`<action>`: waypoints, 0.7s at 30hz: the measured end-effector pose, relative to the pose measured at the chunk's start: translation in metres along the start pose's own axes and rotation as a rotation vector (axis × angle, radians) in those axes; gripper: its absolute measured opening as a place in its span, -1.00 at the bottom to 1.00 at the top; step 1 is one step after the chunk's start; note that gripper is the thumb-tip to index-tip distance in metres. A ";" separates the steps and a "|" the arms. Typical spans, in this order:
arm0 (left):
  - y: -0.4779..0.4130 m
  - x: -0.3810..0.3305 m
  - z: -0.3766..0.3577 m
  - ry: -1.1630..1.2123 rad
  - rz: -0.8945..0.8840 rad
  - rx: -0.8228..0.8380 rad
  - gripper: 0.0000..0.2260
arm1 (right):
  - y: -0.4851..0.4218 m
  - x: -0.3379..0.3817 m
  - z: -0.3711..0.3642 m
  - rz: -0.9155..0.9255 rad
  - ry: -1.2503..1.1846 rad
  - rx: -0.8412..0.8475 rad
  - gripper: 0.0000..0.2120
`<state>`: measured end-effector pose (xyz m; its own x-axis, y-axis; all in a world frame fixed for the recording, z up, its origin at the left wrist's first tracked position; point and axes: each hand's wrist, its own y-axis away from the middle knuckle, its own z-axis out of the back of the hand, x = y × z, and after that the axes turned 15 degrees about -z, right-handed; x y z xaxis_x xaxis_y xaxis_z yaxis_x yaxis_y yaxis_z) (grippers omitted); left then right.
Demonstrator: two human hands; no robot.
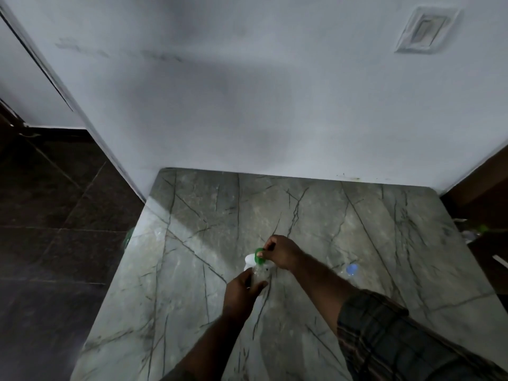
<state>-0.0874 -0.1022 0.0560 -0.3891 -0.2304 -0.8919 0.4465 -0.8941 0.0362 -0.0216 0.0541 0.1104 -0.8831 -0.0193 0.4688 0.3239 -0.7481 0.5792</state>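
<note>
Looks like we're indoors in an ordinary home, maybe a flat. We've got a grey-green marble-veined tabletop [384, 229] pushed up against a plain white painted wall [247, 92] with a few scuffs on it. There's a white switch plate [426, 30] up on the right, dark stone floor tiles [55, 215] on the left and a dark skirting strip [55, 131]. We can't tell which room.

Bright green cap [258, 255]. Clear, colourless bottle [259, 274], white patch near top. Grey-green stone tabletop [384, 229], thin dark veins crossing in straight and forked lines. Pale blue lid [351, 268]. Dark plaid sleeve [384, 339], brown-grey with faint reddish lines. Off-white wall [247, 92], smudged grey marks. Dark brown floor tiles [55, 202], thin paler joints. White switch plate [426, 30].
</note>
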 end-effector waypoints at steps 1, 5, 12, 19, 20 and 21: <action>-0.001 -0.001 0.001 0.003 -0.001 -0.005 -0.67 | 0.000 0.002 0.002 0.004 0.003 -0.004 -0.71; -0.002 0.003 -0.002 0.025 -0.001 -0.001 -0.68 | 0.001 -0.001 0.000 0.013 0.002 -0.008 -0.74; -0.001 0.004 -0.003 0.010 -0.009 -0.003 -0.69 | 0.000 -0.001 -0.002 0.002 -0.002 0.002 -0.72; -0.001 0.008 -0.004 -0.007 0.011 0.013 -0.70 | -0.002 -0.006 -0.005 0.002 0.009 -0.010 -0.70; 0.000 0.009 -0.005 -0.011 0.016 0.014 -0.71 | -0.002 -0.006 -0.006 0.001 0.009 -0.009 -0.69; 0.000 0.010 -0.005 -0.012 0.019 0.011 -0.71 | -0.001 -0.005 -0.006 0.003 0.013 -0.010 -0.69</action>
<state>-0.0878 -0.1022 0.0449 -0.3902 -0.2516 -0.8857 0.4451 -0.8936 0.0578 -0.0192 0.0515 0.1034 -0.8862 -0.0302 0.4623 0.3234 -0.7549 0.5706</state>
